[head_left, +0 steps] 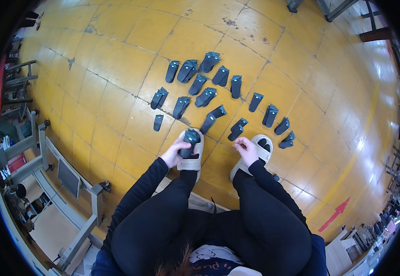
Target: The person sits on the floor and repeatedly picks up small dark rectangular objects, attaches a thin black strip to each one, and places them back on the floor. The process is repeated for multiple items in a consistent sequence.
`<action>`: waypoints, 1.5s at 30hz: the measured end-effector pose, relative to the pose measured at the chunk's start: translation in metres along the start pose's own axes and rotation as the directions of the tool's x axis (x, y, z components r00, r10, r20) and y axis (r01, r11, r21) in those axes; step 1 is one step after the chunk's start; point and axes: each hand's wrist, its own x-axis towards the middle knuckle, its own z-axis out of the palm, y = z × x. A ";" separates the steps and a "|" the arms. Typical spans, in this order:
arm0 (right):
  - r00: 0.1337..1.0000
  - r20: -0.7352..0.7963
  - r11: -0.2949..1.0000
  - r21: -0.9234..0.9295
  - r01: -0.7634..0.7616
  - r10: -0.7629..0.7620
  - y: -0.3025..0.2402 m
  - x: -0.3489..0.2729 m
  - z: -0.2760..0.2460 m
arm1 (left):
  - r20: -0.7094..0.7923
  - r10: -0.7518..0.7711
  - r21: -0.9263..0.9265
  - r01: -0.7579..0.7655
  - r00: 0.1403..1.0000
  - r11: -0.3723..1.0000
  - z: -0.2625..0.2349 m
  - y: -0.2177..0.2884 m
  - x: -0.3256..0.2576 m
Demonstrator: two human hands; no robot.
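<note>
In my left hand is a bundle of dark strap-like pieces with a teal-green end, held above my left sandal. The fingers wrap round its side. My right hand hovers beside my right sandal, its thumb and fingers drawn together. Anything between those fingertips is too small to make out. Just beyond my hands lie a bent pair of similar bundles and a smaller bundle. Several more, such as one dark bundle, are spread over the floor ahead, most with teal ends pointing away.
Yellow tiled floor surrounds the bundles. A grey metal frame on casters stands close at the left. A red arrow marks the floor at the right. Metal legs of a stand rise at the far right.
</note>
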 end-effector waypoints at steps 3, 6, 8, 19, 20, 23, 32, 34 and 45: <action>1.000 -0.010 0.997 -0.072 0.025 -0.026 0.000 0.000 -0.006 | -0.076 0.069 -0.049 -0.072 0.995 0.996 -0.024 0.028 -0.001; 0.998 0.002 0.985 -0.162 0.060 -0.060 0.000 0.001 -0.005 | -0.283 0.151 -0.093 -0.184 0.947 0.978 -0.053 0.059 0.000; 0.994 -0.002 0.960 -0.261 0.103 -0.107 -0.002 0.001 -0.005 | -0.358 0.203 -0.045 -0.234 0.911 0.971 -0.066 0.083 0.002; 0.991 -0.006 0.968 -0.215 0.129 -0.134 -0.005 -0.002 -0.010 | -0.584 0.233 0.101 -0.216 0.777 0.971 -0.120 0.131 -0.002; 0.992 -0.004 0.969 -0.215 0.123 -0.127 -0.005 -0.003 -0.011 | -0.588 0.217 0.107 -0.191 0.779 0.976 -0.119 0.128 -0.001; 0.987 -0.018 0.971 -0.182 0.156 -0.162 -0.003 -0.002 -0.009 | -0.590 0.205 0.175 -0.124 0.781 0.977 -0.125 0.125 -0.003; 0.983 -0.002 0.966 -0.187 0.179 -0.183 -0.003 -0.003 -0.005 | -0.431 0.215 0.078 -0.202 0.876 0.976 -0.059 0.081 0.000; 0.985 0.030 0.968 -0.181 0.173 -0.170 -0.009 -0.003 -0.003 | -0.362 0.186 0.058 -0.178 0.913 0.982 -0.034 0.061 0.001; 0.913 0.275 0.947 -0.021 0.320 -0.302 -0.108 -0.005 0.018 | -0.116 -0.063 0.126 0.077 0.991 0.989 0.046 0.003 0.007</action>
